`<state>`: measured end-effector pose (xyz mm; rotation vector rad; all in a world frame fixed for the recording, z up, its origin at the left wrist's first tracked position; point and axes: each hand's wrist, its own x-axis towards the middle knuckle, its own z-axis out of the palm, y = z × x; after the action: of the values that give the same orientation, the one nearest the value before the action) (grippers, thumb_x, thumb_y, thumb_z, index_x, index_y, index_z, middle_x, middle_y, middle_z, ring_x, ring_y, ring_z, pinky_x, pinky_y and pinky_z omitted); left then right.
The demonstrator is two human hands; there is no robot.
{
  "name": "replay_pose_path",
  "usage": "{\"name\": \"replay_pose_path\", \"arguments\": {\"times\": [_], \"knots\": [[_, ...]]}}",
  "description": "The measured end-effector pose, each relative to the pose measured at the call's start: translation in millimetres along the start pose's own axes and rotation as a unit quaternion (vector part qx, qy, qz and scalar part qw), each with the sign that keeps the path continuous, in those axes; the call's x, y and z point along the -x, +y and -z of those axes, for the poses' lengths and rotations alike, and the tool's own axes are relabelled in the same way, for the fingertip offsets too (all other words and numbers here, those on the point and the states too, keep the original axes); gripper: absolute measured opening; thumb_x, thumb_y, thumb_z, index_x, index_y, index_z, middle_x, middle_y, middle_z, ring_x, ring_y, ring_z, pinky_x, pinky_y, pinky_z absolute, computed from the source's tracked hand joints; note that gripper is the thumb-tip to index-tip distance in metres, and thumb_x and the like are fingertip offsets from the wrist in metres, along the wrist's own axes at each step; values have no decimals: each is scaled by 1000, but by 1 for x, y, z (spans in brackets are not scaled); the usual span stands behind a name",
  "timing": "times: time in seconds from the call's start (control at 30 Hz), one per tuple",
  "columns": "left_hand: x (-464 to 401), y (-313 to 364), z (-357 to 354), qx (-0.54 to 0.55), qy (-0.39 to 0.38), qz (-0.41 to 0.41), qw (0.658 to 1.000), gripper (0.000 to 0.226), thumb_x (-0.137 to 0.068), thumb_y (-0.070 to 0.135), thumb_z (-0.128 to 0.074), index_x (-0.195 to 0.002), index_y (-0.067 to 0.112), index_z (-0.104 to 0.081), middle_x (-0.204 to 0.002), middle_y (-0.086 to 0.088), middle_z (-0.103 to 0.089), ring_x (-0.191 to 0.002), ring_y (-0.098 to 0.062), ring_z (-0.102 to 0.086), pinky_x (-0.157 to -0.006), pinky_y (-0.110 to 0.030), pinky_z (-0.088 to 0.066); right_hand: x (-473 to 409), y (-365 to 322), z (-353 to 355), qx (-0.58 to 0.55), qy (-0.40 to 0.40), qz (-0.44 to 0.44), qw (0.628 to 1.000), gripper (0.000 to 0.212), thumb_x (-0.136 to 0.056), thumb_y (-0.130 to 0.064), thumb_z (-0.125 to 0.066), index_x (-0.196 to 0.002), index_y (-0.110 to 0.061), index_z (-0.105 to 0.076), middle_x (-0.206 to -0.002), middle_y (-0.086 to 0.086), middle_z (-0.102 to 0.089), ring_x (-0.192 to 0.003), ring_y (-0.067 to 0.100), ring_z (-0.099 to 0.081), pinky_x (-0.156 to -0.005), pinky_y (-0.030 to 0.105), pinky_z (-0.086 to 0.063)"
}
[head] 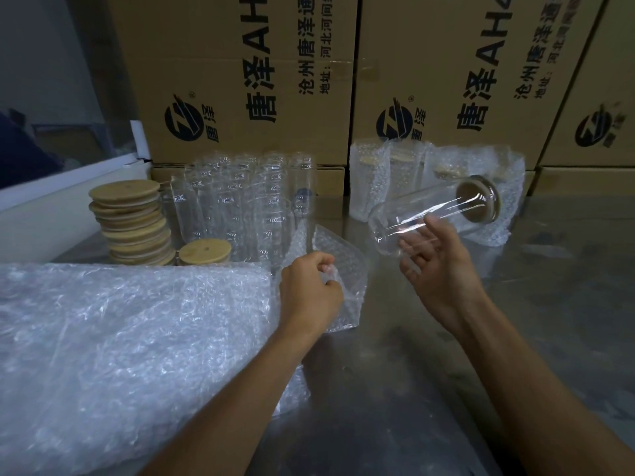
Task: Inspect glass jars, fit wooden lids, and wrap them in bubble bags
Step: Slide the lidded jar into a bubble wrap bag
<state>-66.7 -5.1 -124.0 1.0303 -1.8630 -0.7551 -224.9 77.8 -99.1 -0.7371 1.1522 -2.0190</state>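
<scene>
My right hand (438, 266) holds a clear glass jar (426, 209) tilted in the air above the steel table, gripping it near the base. A wooden lid (478, 198) sits on the jar's mouth, which points up and to the right. My left hand (309, 290) pinches the edge of a small bubble bag (343, 259) that lies partly on the table, left of the jar. The bag and the jar are apart.
Several empty glass jars (240, 201) stand at the back, with a stack of wooden lids (132, 218) to their left. Wrapped jars (388, 173) stand at the back right. A pile of bubble bags (120, 338) fills the left. Printed cartons (240, 80) wall the rear.
</scene>
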Motion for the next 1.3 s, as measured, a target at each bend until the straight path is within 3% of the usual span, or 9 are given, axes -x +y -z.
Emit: {"name": "replay_pose_path", "arguments": {"times": [0.17, 0.33, 0.53, 0.67, 0.8, 0.87, 1.03, 1.2, 1.3], "knots": [[4, 0, 0, -41, -38, -57, 997, 62, -77, -7, -58, -130, 23, -63, -102, 8, -51, -101, -17, -55, -90, -25, -42, 10, 0, -9, 54, -68, -24, 996, 35, -73, -56, -72, -88, -25, -66, -99, -6, -68, -100, 9, -61, -95, 34, -39], [4, 0, -3, -47, -33, -86, 995, 46, -79, -9, -52, -115, 14, -69, -107, 7, -52, -107, -24, -58, -87, -22, -39, 18, 4, -16, 93, -141, -82, 982, 46, -58, -68, -71, -88, -33, -76, -112, 5, -71, -95, 17, -67, -89, 39, -47], [7, 2, -5, -48, -117, -93, 988, 63, -87, -8, -46, -134, 31, -61, -101, 15, -37, -97, -17, -56, -95, -35, -49, 17, 9, -13, 46, -174, -123, 976, 75, -62, -65, -73, -120, -20, -57, -111, 14, -70, -111, 35, -62, -111, 61, -38], [8, 1, -6, -40, -134, -100, 985, 66, -85, -7, -45, -137, 30, -59, -98, 12, -33, -100, -23, -59, -98, -37, -49, 18, 10, -16, 37, -182, -122, 975, 56, -61, -61, -75, -100, -21, -72, -112, 14, -72, -103, 31, -67, -104, 50, -47], [2, 1, -9, 18, -67, -72, 995, 48, -82, -11, -49, -114, 22, -66, -100, 9, -44, -76, -12, -51, -87, -34, -51, 14, 10, -11, -2, -166, -123, 978, 51, -79, -51, -69, -113, -13, -63, -118, 19, -72, -109, 32, -68, -95, 41, -51], [0, 2, -8, 48, -60, -71, 995, 62, -81, -11, -52, -132, 24, -60, -107, 10, -47, -75, -12, -48, -84, -30, -50, 12, 8, -8, 22, -156, -118, 980, 47, -82, -45, -68, -114, -10, -70, -120, 22, -71, -107, 32, -67, -96, 40, -51], [1, 0, -5, 27, -23, -84, 996, 67, -79, -9, -57, -139, 20, -54, -113, 13, -46, -99, -10, -51, -89, -18, -42, 7, 13, -5, 58, -87, -59, 993, 82, -73, -29, -82, -137, 10, -50, -109, 19, -69, -86, 23, -70, -78, 35, -56], [2, 0, -4, -10, -22, -90, 996, 67, -80, -5, -59, -143, 18, -52, -128, 12, -48, -117, -6, -48, -91, -9, -30, 8, 19, -2, 241, -39, 41, 969, 88, -53, -39, -92, -130, -21, -53, -115, -1, -71, -99, 12, -72, -73, 19, -54], [4, -1, -5, -28, -36, -105, 993, 68, -82, -2, -61, -146, 17, -49, -138, 12, -45, -118, -3, -45, -89, -5, -27, 7, 26, -3, 324, -77, 129, 934, 70, -63, -20, -96, -120, -28, -55, -105, -24, -71, -98, -6, -68, -73, 10, -54]]}}
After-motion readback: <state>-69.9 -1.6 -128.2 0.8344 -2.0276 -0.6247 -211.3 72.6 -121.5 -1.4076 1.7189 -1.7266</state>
